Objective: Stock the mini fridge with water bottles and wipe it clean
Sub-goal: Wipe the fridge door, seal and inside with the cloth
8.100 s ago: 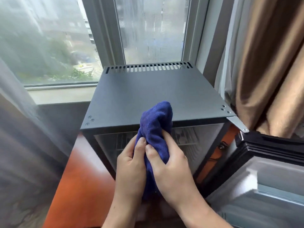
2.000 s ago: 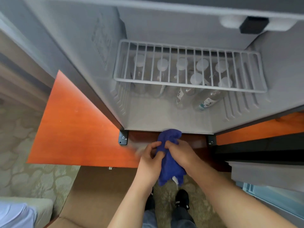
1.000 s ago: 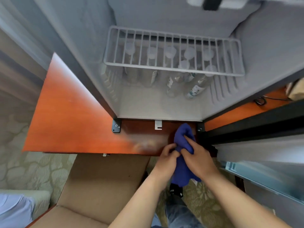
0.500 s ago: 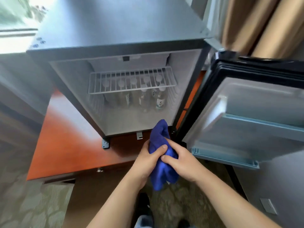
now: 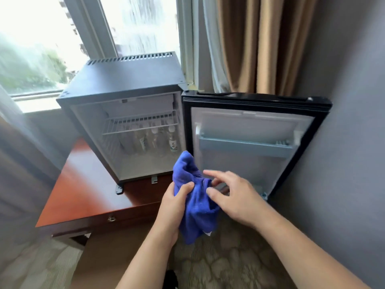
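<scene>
The left hand (image 5: 177,202) grips the bunched blue cloth (image 5: 194,197) with thumb and fingers curled round its middle, while the right hand (image 5: 231,197) sits just beside it with fingers loosely spread, their tips touching the cloth's right edge without closing on it. The step in hand looks like refolding the cloth for another pass; it would go best if the right hand pulls one edge out flat, so a smooth, fresh face meets the surface instead of a wad. Just beyond the hands stands the open mini fridge (image 5: 125,80), dark outside and pale inside, on a reddish wooden desk (image 5: 83,195) to the left of the left hand. Its door (image 5: 250,142) is swung wide, directly past the right hand, with a pale shelf across the inner panel. Further in, under a white wire rack (image 5: 141,122), several clear water bottles (image 5: 158,140) stand upright, so stocking seems done. Behind are a window (image 5: 41,38) and tan curtains (image 5: 260,44).
</scene>
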Motion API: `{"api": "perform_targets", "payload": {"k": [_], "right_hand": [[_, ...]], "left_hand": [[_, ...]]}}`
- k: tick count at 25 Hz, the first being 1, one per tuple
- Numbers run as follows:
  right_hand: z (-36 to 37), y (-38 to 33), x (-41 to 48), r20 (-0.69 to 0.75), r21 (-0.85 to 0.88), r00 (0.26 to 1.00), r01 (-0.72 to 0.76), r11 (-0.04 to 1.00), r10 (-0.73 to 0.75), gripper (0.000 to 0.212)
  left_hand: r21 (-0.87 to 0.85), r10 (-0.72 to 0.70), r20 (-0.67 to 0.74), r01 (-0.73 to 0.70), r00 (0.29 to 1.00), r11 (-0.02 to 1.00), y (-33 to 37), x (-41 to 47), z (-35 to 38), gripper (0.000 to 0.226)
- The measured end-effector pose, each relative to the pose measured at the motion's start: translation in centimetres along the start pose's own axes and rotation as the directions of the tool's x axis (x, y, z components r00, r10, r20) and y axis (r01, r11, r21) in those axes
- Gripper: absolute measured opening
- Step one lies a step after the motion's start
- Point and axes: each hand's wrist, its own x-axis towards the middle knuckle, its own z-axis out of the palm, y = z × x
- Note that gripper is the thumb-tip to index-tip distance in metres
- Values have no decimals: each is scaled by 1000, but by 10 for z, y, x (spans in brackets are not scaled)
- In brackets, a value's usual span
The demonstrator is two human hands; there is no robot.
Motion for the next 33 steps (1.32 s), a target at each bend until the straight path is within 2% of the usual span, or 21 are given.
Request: {"api": "perform_targets", "payload": {"k": [4, 7, 10, 13, 15, 16, 18, 20, 23, 28, 33], "right_hand": [[-74, -12, -11, -244, -163, 941, 201, 966, -237, 37], [-113, -16, -3, -330, -294, 887, 229, 928, -323, 37], [-141, -4, 7, -347, -443, 899, 93, 892, -266, 52], [-162, 17, 13, -238, -596, 971, -146, 790, 0, 80], [-165, 31, 12, -167, -598, 972, -233, 767, 164, 91], [-164, 38, 9, -146, -592, 970, -245, 768, 197, 93], [-164, 48, 6, -173, -612, 974, -224, 758, 148, 90], [-171, 44, 14, -244, -618, 969, -181, 765, 32, 85], [-180, 31, 37, -231, -639, 971, -99, 763, -68, 84], [-174, 40, 57, -174, -699, 983, -160, 697, 51, 94], [-179, 36, 51, -233, -667, 972, -159, 728, -1, 89]], "left_hand": [[-32, 70, 63, -68, 996, 997, 29, -28, 47, 32], [17, 137, 128, -140, 982, 990, 62, -43, 83, 24], [45, 161, 169, -171, 972, 984, 86, -52, 108, 17], [73, 164, 196, -181, 967, 981, 98, -55, 123, 18], [84, 165, 215, -186, 963, 979, 99, -56, 131, 19], [87, 165, 222, -188, 961, 978, 98, -57, 135, 19], [97, 170, 232, -197, 958, 976, 95, -58, 142, 18], [101, 180, 221, -207, 959, 973, 95, -58, 147, 16], [108, 196, 194, -219, 961, 970, 96, -54, 156, 16], [103, 185, 166, -204, 969, 974, 91, -51, 155, 16], [78, 170, 110, -179, 979, 981, 86, -53, 149, 14]]}}
